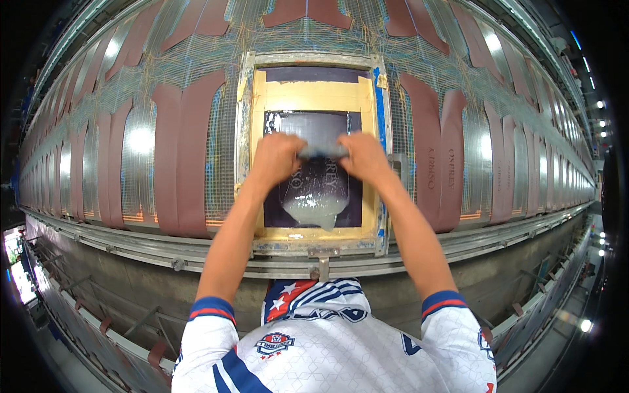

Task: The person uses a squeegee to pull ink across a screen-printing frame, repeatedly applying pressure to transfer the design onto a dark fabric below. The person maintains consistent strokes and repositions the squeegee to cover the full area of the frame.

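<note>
Print table [458, 226]: squeegee [321, 150] spans between left grip [278, 157], right grip [362, 157].

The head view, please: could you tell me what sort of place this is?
Probably a textile screen-printing workshop. Both hands, left hand and right hand, grip a squeegee over a framed printing screen holding pale ink, and maroon fabric pieces line a long table.

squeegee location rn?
Head view, centre: the squeegee lies across the dark mesh of the screen frame, gripped between left hand and right hand, just above the grey ink puddle.
</note>
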Motion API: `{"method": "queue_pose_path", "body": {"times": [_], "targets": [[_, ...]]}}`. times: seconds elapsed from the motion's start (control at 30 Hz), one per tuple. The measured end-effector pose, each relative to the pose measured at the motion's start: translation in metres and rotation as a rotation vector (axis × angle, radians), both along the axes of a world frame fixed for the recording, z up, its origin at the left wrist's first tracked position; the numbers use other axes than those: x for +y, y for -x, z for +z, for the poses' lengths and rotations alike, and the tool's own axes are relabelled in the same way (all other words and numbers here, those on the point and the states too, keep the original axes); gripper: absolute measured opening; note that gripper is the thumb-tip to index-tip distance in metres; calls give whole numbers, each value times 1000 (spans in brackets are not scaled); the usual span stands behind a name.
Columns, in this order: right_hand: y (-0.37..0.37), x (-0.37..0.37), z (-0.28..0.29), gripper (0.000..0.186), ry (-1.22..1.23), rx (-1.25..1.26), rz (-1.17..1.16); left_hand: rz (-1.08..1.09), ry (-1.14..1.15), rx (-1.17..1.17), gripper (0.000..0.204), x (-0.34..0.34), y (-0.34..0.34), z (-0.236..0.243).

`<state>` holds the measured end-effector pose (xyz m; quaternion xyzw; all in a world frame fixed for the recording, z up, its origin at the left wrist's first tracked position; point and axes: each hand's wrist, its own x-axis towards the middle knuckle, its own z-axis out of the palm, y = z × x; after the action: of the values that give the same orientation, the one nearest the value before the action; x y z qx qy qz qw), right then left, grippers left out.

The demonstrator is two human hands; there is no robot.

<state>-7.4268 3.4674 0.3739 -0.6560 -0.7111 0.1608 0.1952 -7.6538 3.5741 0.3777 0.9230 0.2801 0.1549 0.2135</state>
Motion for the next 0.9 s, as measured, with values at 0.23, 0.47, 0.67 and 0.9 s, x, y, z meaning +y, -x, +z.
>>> {"method": "queue_pose_path", "body": {"times": [0.23, 0.47, 0.67, 0.9], "targets": [[41, -114, 24, 49, -41, 169, 95, 23, -83, 113, 46, -129, 56, 18], [-67, -79, -41, 36, 75, 213, -995, -29, -69, 142, 44, -121, 55, 14], [-63, -66, -20, 31, -53, 298, -906, 18, -5, 128, 44, -122, 65, 18], [-53, -74, -7, 30, -119, 408, -877, 28, -42, 177, 44, -111, 66, 59]]}}
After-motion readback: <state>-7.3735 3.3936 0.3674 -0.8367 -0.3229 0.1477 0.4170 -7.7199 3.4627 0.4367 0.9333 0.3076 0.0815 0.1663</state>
